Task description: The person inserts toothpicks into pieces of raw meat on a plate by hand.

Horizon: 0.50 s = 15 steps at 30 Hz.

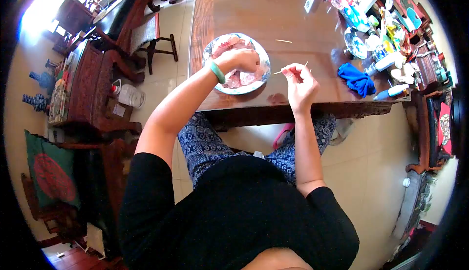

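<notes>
A white bowl with a blue pattern (264, 55) stands near the table's front edge, with pieces of raw pink meat (234, 78) in it. Over the bowl is my left hand (243, 60), closed, a green bangle on its wrist; whatever its curled fingers hold is hidden. To the right of the bowl my right hand (301, 85) is raised, thumb and fingers pinched on a thin wooden toothpick (277, 72) that points left toward the bowl. Thin tips also show above those fingers. Another toothpick (283, 41) lies on the table behind.
The brown table (239, 6) has a blue cloth (357, 79) at its right. Bottles, bags and a heap of small items (371, 26) crowd that side. On the left are a woven-seat stool (145, 33) and a large plastic jug (131, 95) on the floor.
</notes>
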Each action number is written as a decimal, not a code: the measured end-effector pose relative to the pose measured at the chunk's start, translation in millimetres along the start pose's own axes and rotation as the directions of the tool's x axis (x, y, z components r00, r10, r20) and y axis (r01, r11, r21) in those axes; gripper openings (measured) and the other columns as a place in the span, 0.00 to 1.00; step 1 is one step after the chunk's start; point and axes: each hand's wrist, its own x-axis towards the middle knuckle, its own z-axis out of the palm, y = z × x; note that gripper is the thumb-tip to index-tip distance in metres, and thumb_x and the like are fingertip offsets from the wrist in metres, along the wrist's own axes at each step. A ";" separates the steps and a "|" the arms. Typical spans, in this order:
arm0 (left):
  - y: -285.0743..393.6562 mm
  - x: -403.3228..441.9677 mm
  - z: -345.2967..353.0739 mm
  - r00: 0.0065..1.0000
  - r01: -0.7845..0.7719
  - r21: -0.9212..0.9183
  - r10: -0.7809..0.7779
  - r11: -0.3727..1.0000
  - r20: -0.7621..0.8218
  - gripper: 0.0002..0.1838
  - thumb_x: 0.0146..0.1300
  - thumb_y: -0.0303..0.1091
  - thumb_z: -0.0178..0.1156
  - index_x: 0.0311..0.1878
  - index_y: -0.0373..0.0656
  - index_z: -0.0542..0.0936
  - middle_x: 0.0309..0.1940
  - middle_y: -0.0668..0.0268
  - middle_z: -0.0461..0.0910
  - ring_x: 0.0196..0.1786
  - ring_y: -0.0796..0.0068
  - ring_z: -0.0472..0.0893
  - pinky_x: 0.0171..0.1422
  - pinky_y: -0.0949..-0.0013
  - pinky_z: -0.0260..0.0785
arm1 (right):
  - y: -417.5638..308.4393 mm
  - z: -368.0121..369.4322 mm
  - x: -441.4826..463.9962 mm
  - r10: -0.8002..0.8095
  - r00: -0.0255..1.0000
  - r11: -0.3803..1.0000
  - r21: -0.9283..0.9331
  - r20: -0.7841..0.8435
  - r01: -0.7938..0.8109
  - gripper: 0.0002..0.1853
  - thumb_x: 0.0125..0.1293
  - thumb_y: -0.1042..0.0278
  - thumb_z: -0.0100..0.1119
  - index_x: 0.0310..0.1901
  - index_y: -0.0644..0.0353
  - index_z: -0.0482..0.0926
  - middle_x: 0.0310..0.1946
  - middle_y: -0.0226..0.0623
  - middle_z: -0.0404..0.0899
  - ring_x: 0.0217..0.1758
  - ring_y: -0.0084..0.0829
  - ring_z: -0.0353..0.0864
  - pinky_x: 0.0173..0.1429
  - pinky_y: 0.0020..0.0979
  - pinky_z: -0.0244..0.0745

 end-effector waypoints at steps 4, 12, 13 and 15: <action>-0.8 -4.6 3.9 0.981 -0.028 -0.018 0.024 0.999 -0.190 0.20 0.55 0.48 0.61 0.38 0.39 0.84 0.37 0.48 0.84 0.44 0.52 0.83 0.52 0.57 0.73 | -9.0 -2.9 -0.7 0.024 0.998 1.000 0.012 0.061 -0.025 0.05 0.62 0.76 0.67 0.36 0.66 0.80 0.29 0.30 0.83 0.34 0.18 0.80 0.42 0.22 0.76; -14.8 -26.8 24.4 0.749 -0.018 -0.517 -0.331 0.856 -0.574 0.15 0.54 0.35 0.65 0.43 0.37 0.80 0.33 0.58 0.82 0.34 0.70 0.82 0.39 0.68 0.74 | 0.1 7.1 1.9 0.029 0.999 0.998 0.060 0.018 -0.031 0.05 0.58 0.76 0.69 0.34 0.65 0.82 0.27 0.35 0.85 0.31 0.23 0.83 0.39 0.25 0.77; -19.4 -26.3 32.5 0.727 -0.090 -0.606 -0.364 0.790 -0.582 0.16 0.54 0.31 0.64 0.46 0.37 0.80 0.35 0.59 0.82 0.35 0.74 0.82 0.37 0.71 0.74 | 0.9 8.4 1.9 0.026 0.999 0.998 0.049 0.022 -0.027 0.05 0.58 0.76 0.69 0.34 0.65 0.82 0.27 0.35 0.85 0.31 0.23 0.83 0.39 0.25 0.77; -20.6 -28.7 45.3 0.666 -0.202 -0.606 -0.346 0.770 -0.661 0.14 0.55 0.29 0.64 0.45 0.37 0.80 0.30 0.64 0.81 0.34 0.78 0.81 0.34 0.75 0.72 | 2.6 10.8 1.6 0.023 0.999 0.999 0.035 0.028 -0.024 0.05 0.58 0.76 0.69 0.34 0.65 0.82 0.27 0.35 0.85 0.31 0.23 0.84 0.39 0.25 0.77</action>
